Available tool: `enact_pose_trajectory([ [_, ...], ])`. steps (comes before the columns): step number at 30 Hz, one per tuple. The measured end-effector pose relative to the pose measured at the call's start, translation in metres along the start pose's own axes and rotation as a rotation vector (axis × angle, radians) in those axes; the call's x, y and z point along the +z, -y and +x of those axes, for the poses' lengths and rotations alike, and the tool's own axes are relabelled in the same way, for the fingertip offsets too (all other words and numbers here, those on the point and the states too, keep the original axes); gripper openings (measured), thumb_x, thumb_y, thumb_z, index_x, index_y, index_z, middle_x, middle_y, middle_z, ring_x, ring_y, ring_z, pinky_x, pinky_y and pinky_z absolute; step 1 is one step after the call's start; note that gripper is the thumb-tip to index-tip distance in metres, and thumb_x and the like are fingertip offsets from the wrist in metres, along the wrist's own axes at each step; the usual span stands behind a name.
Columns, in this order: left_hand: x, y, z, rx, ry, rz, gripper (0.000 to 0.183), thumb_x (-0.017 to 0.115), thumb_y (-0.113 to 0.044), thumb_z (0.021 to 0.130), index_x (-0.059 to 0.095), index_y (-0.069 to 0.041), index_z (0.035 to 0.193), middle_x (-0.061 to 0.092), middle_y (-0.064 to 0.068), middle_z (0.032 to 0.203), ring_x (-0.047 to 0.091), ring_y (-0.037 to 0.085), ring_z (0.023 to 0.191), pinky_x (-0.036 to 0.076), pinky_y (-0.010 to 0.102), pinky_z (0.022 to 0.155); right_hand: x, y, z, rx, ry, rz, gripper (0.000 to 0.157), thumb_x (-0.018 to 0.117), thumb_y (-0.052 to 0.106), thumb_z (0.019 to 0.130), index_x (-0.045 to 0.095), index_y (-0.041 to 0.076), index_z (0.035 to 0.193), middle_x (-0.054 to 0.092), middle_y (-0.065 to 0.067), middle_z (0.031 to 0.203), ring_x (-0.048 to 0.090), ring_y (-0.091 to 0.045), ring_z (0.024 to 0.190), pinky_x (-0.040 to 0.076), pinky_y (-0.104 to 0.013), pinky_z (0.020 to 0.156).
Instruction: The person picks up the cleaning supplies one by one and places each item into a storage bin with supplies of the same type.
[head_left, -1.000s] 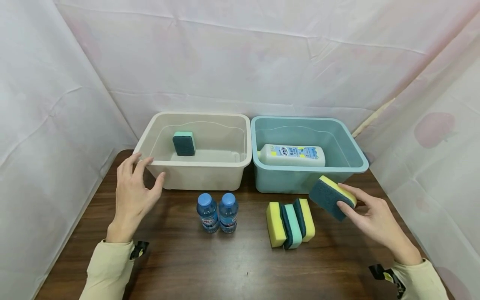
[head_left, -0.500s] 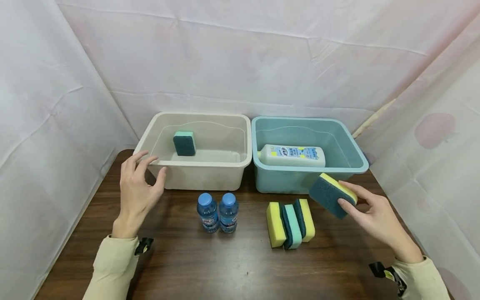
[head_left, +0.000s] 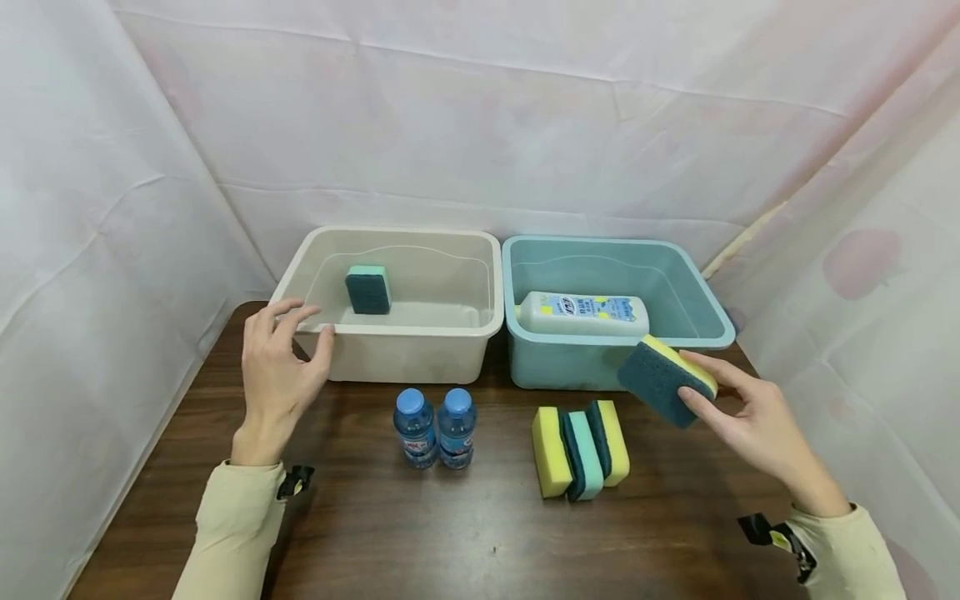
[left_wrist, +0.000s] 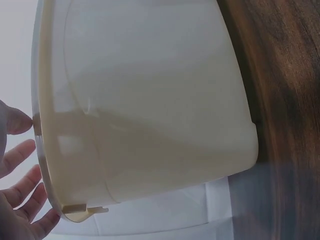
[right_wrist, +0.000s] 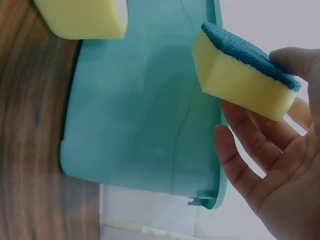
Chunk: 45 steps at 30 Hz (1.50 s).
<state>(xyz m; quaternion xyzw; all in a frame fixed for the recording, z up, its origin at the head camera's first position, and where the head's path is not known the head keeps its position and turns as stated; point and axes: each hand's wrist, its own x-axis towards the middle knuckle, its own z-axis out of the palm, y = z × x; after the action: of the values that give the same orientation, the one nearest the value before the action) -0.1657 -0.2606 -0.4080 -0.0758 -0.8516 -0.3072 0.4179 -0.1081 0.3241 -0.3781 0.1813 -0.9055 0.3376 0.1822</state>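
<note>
A yellow sponge with a dark green scouring side (head_left: 667, 381) is pinched between the thumb and fingers of my right hand (head_left: 757, 425). It is held in the air by the front of the teal bin (head_left: 615, 364). At the front left corner of the beige bin (head_left: 405, 358) is my left hand (head_left: 281, 383), its fingers spread and loosely bent with nothing in them. In the left wrist view its fingertips (left_wrist: 30, 175) are close to the rim; whether they touch it I cannot tell. A mint-green sponge with a dark side (head_left: 368, 290) stands inside the beige bin.
A white bottle with a blue and yellow label (head_left: 583, 314) lies in the teal bin. Two small blue-capped water bottles (head_left: 437, 427) stand before the beige bin. Several sponges (head_left: 581, 451) stand in a row on the brown table (head_left: 480, 542). White curtains hang behind and beside the bins.
My right hand has raised the sponge slightly toward the teal bin. My left hand has moved a little right and forward, closer to the beige bin's rim.
</note>
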Motion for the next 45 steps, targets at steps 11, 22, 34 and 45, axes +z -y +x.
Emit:
enact_pose_trajectory([
  [11,0.001,0.001,-0.002,-0.001,0.029,-0.007,0.02,0.079,-0.019,0.09,0.081,-0.003,0.1,0.071,0.022,0.118,0.058,0.048,0.115,0.044,0.062,0.098,-0.001,0.009,0.009,-0.003,-0.003,-0.012,0.057,0.081,0.002,0.09,0.07,0.023,0.142,0.068,0.036,0.115,0.067,0.006,0.079,0.049,-0.014,0.062],
  [22,-0.001,0.002,-0.001,0.026,0.024,-0.007,0.017,0.079,-0.018,0.09,0.082,-0.002,0.098,0.073,0.018,0.102,0.06,0.045,0.105,0.045,0.058,0.094,-0.004,0.011,0.017,-0.034,0.006,-0.002,0.057,0.08,0.0,0.09,0.07,0.022,0.142,0.067,0.035,0.111,0.067,0.006,0.077,0.046,-0.018,0.054],
  [34,-0.003,0.003,-0.003,0.01,0.041,0.002,0.019,0.08,-0.018,0.09,0.081,-0.002,0.1,0.073,0.019,0.105,0.058,0.046,0.105,0.045,0.059,0.091,-0.007,0.02,0.027,-0.036,0.032,-0.019,0.056,0.081,0.006,0.092,0.069,0.025,0.143,0.078,0.006,0.097,0.067,0.008,0.081,0.043,-0.02,0.052],
  [45,-0.002,0.003,-0.004,0.03,0.024,-0.001,0.017,0.081,-0.016,0.089,0.082,-0.002,0.1,0.072,0.021,0.103,0.057,0.047,0.1,0.043,0.058,0.088,-0.007,0.029,0.036,-0.056,0.075,-0.017,0.057,0.081,0.007,0.092,0.067,0.025,0.145,0.073,0.007,0.089,0.065,0.0,0.07,0.043,-0.019,0.051],
])
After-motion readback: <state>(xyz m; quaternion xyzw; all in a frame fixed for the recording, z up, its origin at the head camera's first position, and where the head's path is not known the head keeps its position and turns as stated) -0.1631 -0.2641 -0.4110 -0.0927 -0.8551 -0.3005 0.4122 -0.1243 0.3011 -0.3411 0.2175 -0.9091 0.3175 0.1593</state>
